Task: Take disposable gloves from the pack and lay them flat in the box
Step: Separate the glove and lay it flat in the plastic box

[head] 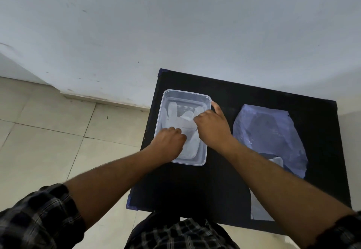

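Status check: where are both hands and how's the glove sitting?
Left hand and right hand both down in the clear box, pressing the glove. Glove lying flat, fingers pointing away. Pack to the right, untouched. Nothing in the way.

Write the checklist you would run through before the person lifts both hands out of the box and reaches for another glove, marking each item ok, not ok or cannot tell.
1. Clear plastic box sits flat on the black table: ok.
2. Glove lies inside the box, fingers pointing to the far end: ok.
3. Glove lies fully flat, no folds: cannot tell; the left hand and right hand cover its middle and cuff.
4. Both hands are free of the glove: cannot tell; their fingertips are hidden.
5. Blue glove pack lies within reach, to the right of the box: ok.
6. Pack still holds gloves: ok; a pale one shows at its near opening.
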